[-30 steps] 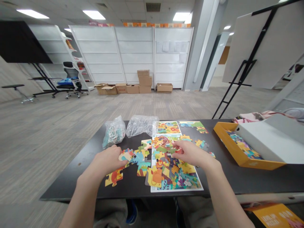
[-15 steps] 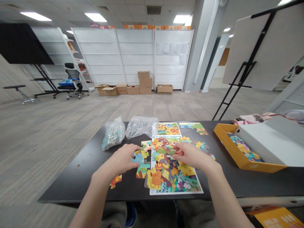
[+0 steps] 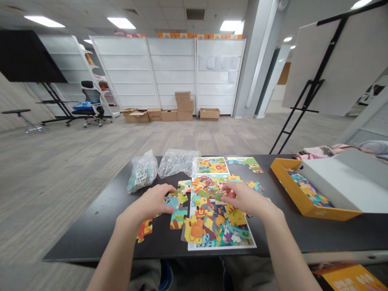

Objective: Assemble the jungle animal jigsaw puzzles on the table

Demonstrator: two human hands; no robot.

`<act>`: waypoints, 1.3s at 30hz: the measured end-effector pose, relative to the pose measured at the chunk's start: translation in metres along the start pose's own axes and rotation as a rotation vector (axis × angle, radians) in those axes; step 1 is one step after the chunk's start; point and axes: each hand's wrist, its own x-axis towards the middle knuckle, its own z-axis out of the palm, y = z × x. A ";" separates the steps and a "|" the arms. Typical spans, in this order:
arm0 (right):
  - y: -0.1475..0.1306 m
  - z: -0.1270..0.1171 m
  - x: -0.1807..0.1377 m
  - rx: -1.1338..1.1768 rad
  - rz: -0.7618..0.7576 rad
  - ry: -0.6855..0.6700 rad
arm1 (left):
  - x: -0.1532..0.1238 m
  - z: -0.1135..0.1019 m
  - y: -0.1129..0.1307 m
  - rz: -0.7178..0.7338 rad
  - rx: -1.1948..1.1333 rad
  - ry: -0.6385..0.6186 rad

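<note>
On the black table [image 3: 91, 226] lies a colourful jigsaw sheet [image 3: 218, 226] with several loose pieces on and beside it. My left hand [image 3: 148, 204] lies over loose pieces just left of the sheet, fingers curled down onto a blue-and-green piece [image 3: 176, 200]. My right hand [image 3: 242, 198] rests on the sheet's upper half, fingers bent and pinched on a small piece [image 3: 218, 198]. An orange lion piece [image 3: 144, 229] lies by my left wrist, and a green piece [image 3: 177, 218] next to it.
Two clear plastic bags [image 3: 142, 174] [image 3: 178, 161] of pieces sit at the table's far edge. Two picture cards [image 3: 212, 165] [image 3: 245, 162] lie behind the sheet. An orange box tray [image 3: 298, 200] with a white lid [image 3: 336, 182] stands at right. An easel [image 3: 306, 97] rises behind.
My left hand has slid to the right from the loose pieces toward the sheet's left edge. My right hand has stayed on the upper part of the sheet.
</note>
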 end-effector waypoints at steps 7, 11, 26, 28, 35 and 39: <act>-0.001 -0.001 0.001 -0.007 0.002 -0.011 | 0.000 0.003 0.000 0.062 -0.035 0.054; -0.001 -0.001 0.001 -0.007 -0.004 -0.011 | -0.001 0.003 -0.001 0.099 -0.098 0.103; -0.032 -0.006 -0.001 0.404 -0.164 -0.054 | 0.005 0.003 0.056 0.164 -1.098 0.266; -0.036 -0.005 0.001 0.504 -0.218 -0.047 | 0.013 0.013 0.070 0.170 -1.230 0.271; -0.012 -0.003 0.010 0.717 -0.159 0.123 | 0.033 0.036 0.101 0.126 -1.268 0.123; 0.002 -0.003 0.011 0.825 -0.091 0.161 | 0.035 0.036 0.108 0.169 -1.228 0.022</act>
